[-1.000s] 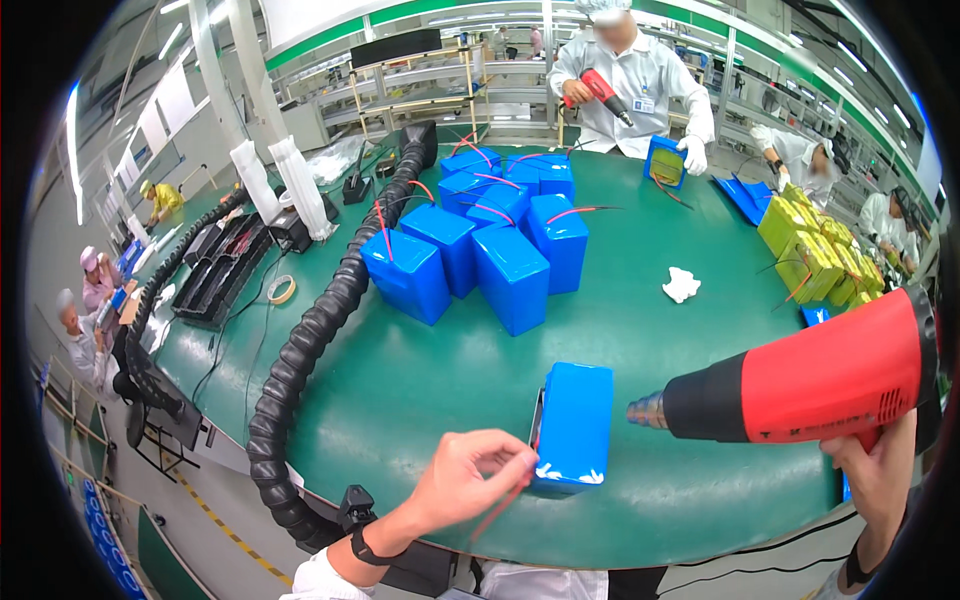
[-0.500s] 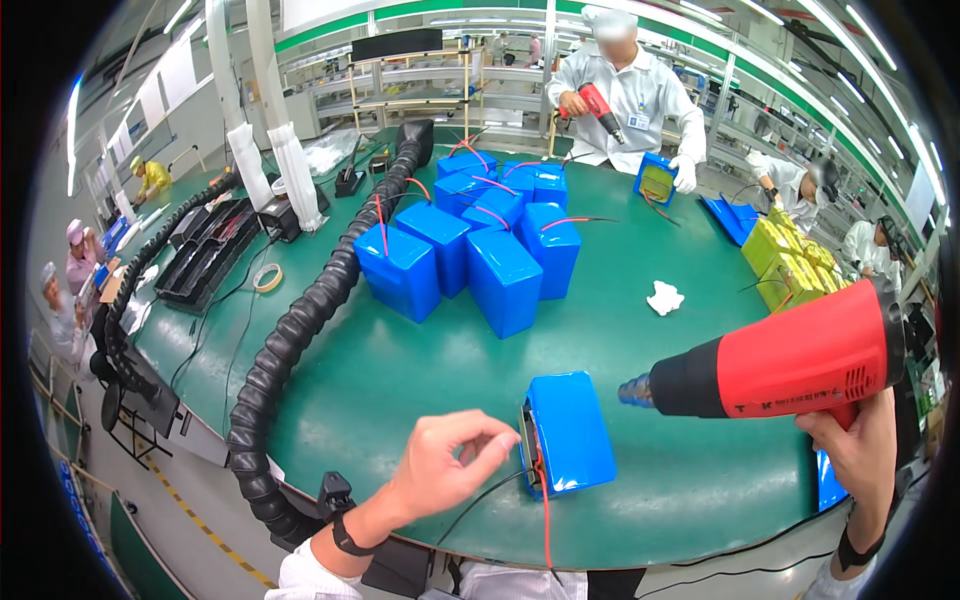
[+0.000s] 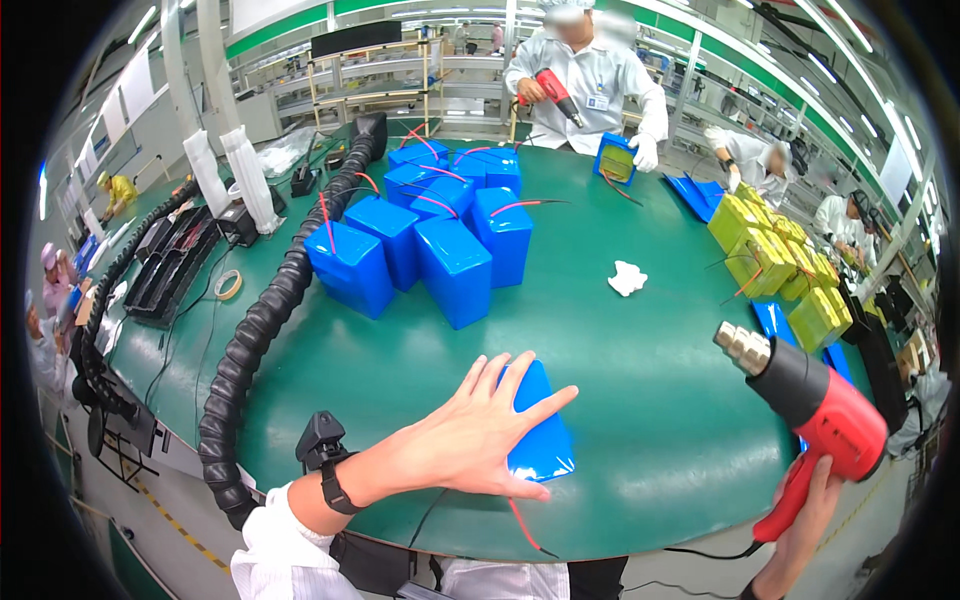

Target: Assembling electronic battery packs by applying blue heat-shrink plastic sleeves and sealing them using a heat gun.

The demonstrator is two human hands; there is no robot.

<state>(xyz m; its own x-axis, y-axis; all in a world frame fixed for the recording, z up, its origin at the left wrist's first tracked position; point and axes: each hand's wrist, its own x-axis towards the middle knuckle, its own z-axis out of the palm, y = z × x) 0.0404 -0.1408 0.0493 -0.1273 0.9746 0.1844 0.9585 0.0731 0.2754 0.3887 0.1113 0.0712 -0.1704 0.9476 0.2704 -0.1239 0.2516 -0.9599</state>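
My left hand is spread wide over a blue-wrapped battery pack near the front of the green table. Its fingers are stretched apart and cover the pack's left side; whether the palm touches it I cannot tell. A red wire and a dark one come out below the hand. At the right, my right hand is wrapped round the handle of a red and black heat gun. The metal nozzle tilts up and to the left, apart from the pack.
Several blue battery packs with wires stand beyond my left hand. A black ribbed hose curves along the left. White crumpled paper lies right of centre. Yellow-green packs sit at right. Across the table, a co-worker holds another heat gun.
My left hand has opened from a curled pose and spread over the pack. The heat gun has swung lower and rightward, its nozzle now turned upward away from the pack. The whole view has shifted.
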